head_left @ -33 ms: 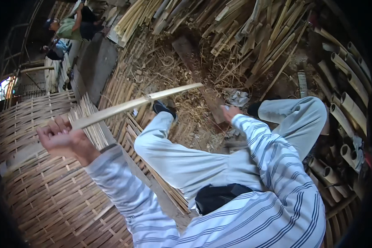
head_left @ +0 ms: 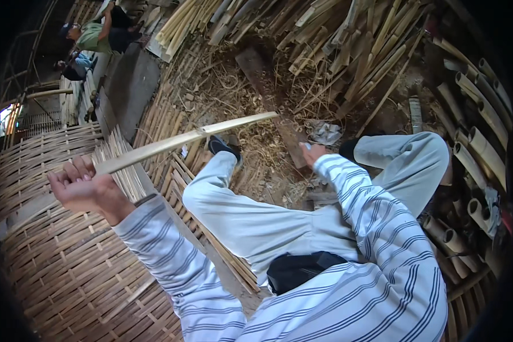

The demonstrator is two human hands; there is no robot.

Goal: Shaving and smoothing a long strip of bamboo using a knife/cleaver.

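Observation:
My left hand [head_left: 85,185] is closed around the near end of a long, pale split bamboo strip [head_left: 159,147]. The strip slants up to the right, and a node shows midway along it. Its far end lies over a dark wooden plank [head_left: 259,77], though contact cannot be made out. Beside the plank's lower end is my right hand [head_left: 313,153], fingers curled. Whatever it grips, if anything, is hidden from view.
Pale shavings [head_left: 222,85] cover the floor ahead. Piles of split bamboo [head_left: 336,34] lie beyond, and cut bamboo tubes [head_left: 484,154] are stacked at right. At left is a woven bamboo panel [head_left: 68,262]. Another person [head_left: 91,39] is at the far left.
The whole view has shifted very slightly. My right hand is a touch further left, while my left hand keeps its hold on the bamboo strip.

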